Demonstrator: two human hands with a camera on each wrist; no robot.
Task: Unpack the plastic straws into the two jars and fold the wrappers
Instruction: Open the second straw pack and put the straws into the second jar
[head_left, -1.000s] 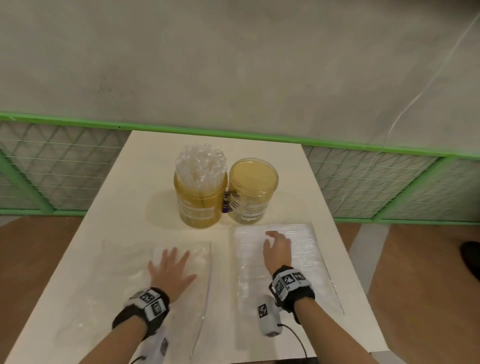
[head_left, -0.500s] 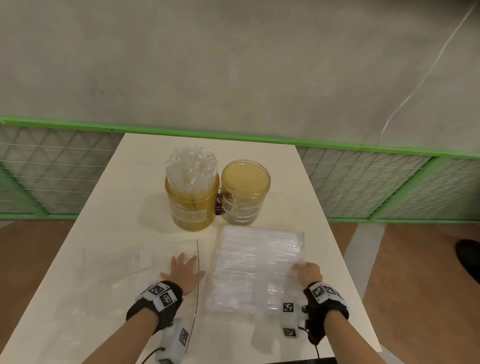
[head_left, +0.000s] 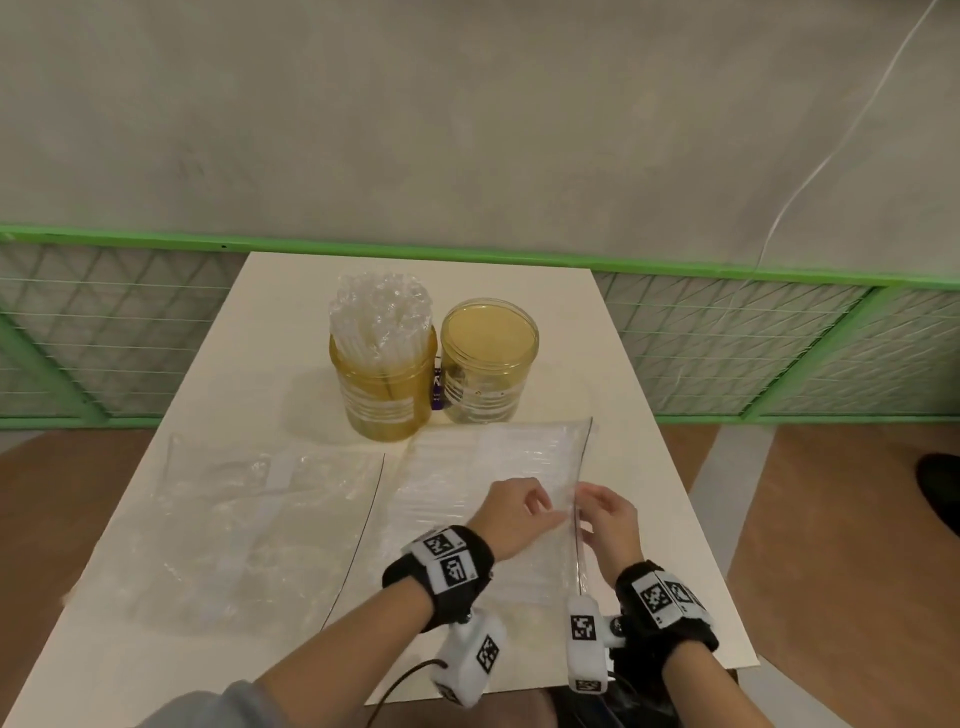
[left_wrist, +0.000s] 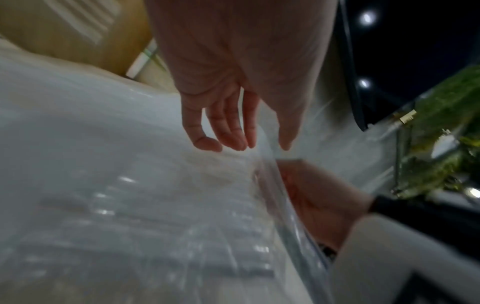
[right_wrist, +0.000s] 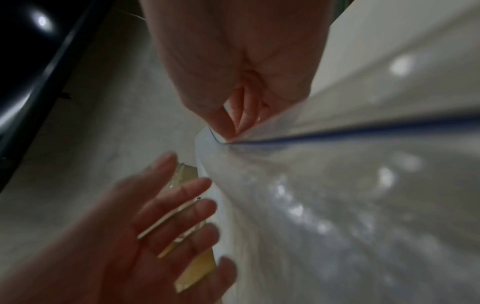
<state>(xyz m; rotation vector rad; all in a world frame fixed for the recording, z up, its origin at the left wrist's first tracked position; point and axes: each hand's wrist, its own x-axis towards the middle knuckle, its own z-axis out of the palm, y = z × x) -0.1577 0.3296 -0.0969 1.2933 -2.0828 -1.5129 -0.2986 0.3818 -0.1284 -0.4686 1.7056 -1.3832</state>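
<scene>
A clear bag packed with plastic straws (head_left: 467, 483) lies on the table in front of two amber jars. The left jar (head_left: 384, 395) is crammed with straws; the right jar (head_left: 488, 374) holds none. My right hand (head_left: 592, 506) pinches the bag's dark-lined right edge (right_wrist: 337, 133) between thumb and fingertips (right_wrist: 223, 123) and lifts it. My left hand (head_left: 524, 506) hovers at that same edge with straight, spread fingers (right_wrist: 176, 216) and grips nothing. An emptied, crumpled wrapper (head_left: 249, 519) lies flat on the table's left side.
The white table (head_left: 623, 374) ends close behind the jars, against a green mesh fence (head_left: 753, 338) and a grey wall. Its right edge runs just past my right wrist. A dark shoe (head_left: 940, 488) stands on the floor at far right.
My left hand has left the empty wrapper and crossed to the straw bag's right edge. The right hand has come up along that edge and now pinches it; the edge has risen.
</scene>
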